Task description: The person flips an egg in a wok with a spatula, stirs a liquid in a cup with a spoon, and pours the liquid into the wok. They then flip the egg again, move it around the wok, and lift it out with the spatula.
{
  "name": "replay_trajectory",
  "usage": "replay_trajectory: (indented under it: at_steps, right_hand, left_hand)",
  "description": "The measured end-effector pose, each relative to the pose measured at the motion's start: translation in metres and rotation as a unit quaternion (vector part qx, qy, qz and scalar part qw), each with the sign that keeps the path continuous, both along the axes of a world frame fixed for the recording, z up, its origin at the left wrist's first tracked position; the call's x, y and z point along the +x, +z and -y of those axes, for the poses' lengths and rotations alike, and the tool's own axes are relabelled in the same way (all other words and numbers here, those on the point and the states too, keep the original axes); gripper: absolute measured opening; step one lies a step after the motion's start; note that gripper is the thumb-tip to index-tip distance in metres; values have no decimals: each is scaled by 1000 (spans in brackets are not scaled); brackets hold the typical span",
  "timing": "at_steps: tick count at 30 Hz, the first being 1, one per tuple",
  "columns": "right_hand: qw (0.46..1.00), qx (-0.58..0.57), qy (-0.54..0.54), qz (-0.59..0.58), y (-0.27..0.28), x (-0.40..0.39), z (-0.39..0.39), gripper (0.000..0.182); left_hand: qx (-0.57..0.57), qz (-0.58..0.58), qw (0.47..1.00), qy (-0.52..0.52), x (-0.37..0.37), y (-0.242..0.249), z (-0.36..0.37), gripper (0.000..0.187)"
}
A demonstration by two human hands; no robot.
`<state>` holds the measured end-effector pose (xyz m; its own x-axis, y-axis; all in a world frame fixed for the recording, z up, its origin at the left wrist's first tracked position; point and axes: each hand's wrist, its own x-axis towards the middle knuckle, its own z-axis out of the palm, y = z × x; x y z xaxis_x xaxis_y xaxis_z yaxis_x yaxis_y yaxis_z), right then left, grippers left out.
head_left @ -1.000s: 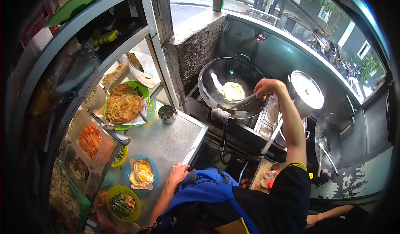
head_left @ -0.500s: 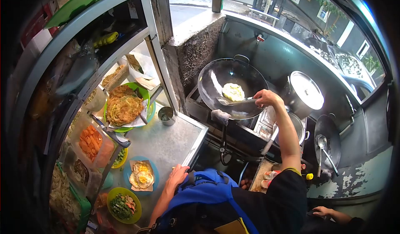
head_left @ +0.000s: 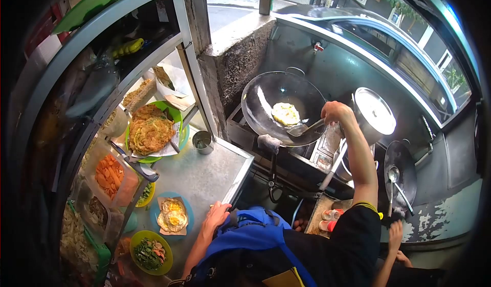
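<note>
My right hand (head_left: 337,112) is closed around the handle of a metal spatula (head_left: 302,129). The spatula's blade is inside a large black wok (head_left: 261,90), low on its right side. A fried egg (head_left: 286,114) with a yellowish-white top lies in the middle of the wok, apart from the blade. At the counter's front edge, my left hand (head_left: 217,215) rests with its fingers extended and holds nothing visible. Near it, a blue plate (head_left: 188,210) carries fried eggs (head_left: 173,216) on brown paper, and a green plate (head_left: 166,266) holds chopped vegetables (head_left: 150,253).
A lidded pot (head_left: 375,114) stands right of the wok, and a second wok (head_left: 399,159) hangs beyond it. Metal counter (head_left: 215,169) bears a metal cup (head_left: 203,142) and fried omelettes (head_left: 149,133). Another person's hand (head_left: 395,235) shows at lower right.
My right hand has shifted right and up slightly, drawing the spatula away from the egg. The other person's hand has risen, and a car has come into view outside. My left hand stays put.
</note>
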<state>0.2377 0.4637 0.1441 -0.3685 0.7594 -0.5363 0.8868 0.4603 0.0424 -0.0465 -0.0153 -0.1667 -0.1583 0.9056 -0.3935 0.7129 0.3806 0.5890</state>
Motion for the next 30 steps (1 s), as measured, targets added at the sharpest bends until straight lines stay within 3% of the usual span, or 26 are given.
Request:
replay_trajectory:
  at_steps: [4,8,12,16,19,22,25,30]
  right_hand:
    - [997,46,10,-58,-37,-4,23,38]
    - [952,222,-4,-210,-145,-5,51,14]
    - [932,238,-75,-264,-187,-26,77,22]
    - [920,236,-95,-299,-197,-36,81,23]
    - [918,232,-120,-299,-201,-32,82,34]
    - [918,239,-111,-296,-205,-12,78,33]
    - [928,213,-111,-284,-181,13,91,34]
    - [955,192,-90,-209,-136,60,100,30]
  left_hand:
    - [26,-11,1000,-6,2,1,1,37]
    - [27,-14,1000,2,3,7,-2,37]
    - [10,-3,1000,12,5,10,-2,35]
    - [18,-8,1000,8,5,10,1,35]
    - [33,-2,999,19,4,6,3,34]
    - [29,35,998,40,3,28,2,33]
    - [92,49,993,56,-3,15,10,33]
    - [123,74,983,111,-3,51,17,32]
